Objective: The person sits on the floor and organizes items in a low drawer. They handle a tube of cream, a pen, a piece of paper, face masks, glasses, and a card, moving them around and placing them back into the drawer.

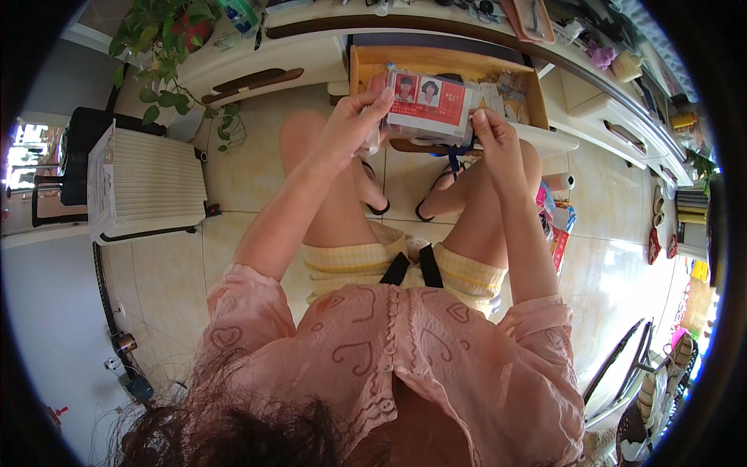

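A flat card in a clear plastic sleeve [426, 117], red and white with two small portrait photos, is held up over the front of an open wooden drawer [447, 56]. My left hand [359, 117] pinches its left edge between thumb and fingers. The right edge is gripped by my right hand [498, 140], thumb on top. A dark blue strap [454, 159] hangs below the card near my right hand. Something whitish and crumpled [373, 140] shows under my left hand; I cannot make out what it is. Part of the drawer's contents is hidden behind the card.
Small papers and packets [510, 89] lie in the drawer's right side. A potted plant [191, 35] trails leaves at the far left. On the tiled floor stand a white ribbed suitcase [148, 183] at left and colourful packages [556, 222] beside my right leg.
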The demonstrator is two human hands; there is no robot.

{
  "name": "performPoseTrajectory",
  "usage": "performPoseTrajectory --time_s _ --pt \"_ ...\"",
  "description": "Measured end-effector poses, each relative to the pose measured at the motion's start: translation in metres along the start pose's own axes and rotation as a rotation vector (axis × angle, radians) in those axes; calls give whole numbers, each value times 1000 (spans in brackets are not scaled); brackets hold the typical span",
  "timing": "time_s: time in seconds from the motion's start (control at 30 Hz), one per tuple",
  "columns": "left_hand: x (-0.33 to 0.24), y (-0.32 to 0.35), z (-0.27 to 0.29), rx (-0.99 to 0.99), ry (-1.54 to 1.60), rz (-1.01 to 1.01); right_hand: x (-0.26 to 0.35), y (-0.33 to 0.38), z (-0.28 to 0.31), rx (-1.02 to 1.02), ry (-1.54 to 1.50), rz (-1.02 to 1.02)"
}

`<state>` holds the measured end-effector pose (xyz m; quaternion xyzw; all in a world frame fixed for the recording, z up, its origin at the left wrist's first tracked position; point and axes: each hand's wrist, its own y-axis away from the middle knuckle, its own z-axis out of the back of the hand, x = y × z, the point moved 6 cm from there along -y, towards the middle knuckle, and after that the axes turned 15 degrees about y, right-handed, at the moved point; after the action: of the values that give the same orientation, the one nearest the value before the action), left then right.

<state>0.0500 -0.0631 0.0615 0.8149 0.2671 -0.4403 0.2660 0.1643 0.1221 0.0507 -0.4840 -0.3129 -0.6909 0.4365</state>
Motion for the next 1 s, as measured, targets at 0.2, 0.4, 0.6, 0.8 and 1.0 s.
performPoseTrajectory --time_s 0.2,0.4,0.6,0.8,1.0 --pt "-1 0 -4 14 24 7 6 1 1 -63 11 23" --pt "-2 0 -3 -5 18 10 3 -2 1 -45 28 56" --pt "-1 -1 1 -17 20 13 7 -1 0 -26 17 34" --pt "0 -2 2 -14 31 18 4 -1 -1 -3 -16 16" --pt "-2 -1 -4 -12 5 -1 -1 -2 1 -26 18 -3"
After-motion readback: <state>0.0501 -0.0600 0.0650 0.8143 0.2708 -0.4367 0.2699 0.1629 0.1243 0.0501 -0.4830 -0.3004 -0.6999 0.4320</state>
